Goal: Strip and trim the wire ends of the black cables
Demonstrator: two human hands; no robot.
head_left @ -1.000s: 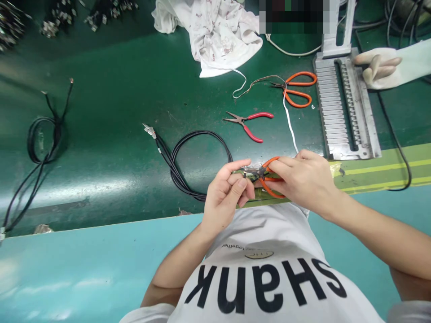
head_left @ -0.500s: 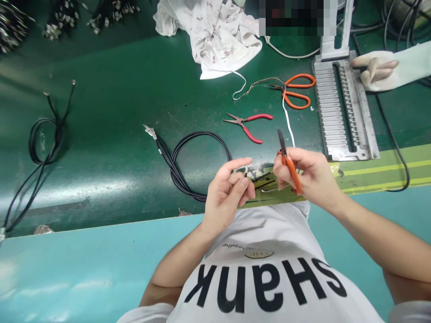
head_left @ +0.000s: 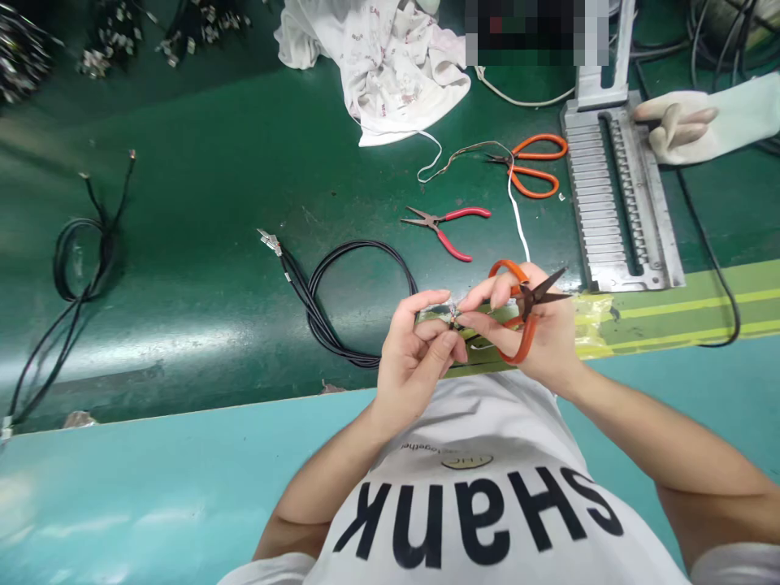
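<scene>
Between its thumb and fingers my left hand (head_left: 420,349) pinches the end of a black cable, whose short stripped wires stick up at the fingertips. My right hand (head_left: 536,325) has orange-handled scissors (head_left: 529,302) hooked on its fingers, blades apart and pointing right, away from the cable. Its thumb and forefinger tips meet at the small wire end beside my left fingers. The exact wires there are too small to make out. A coiled black cable (head_left: 314,301) with silvery connectors lies just left of my left hand.
Red-handled pliers (head_left: 435,219) and a second pair of orange scissors (head_left: 536,166) lie beyond my hands. A slotted metal fixture (head_left: 600,195) and a white glove (head_left: 700,122) are at right. White cloth (head_left: 396,73) lies at the back, another black cable coil (head_left: 79,260) at far left.
The scissors have swung round in my right hand, from blades pointing up and away to blades pointing right and apart. My right fingertips have come left to the wire end at my left hand.
</scene>
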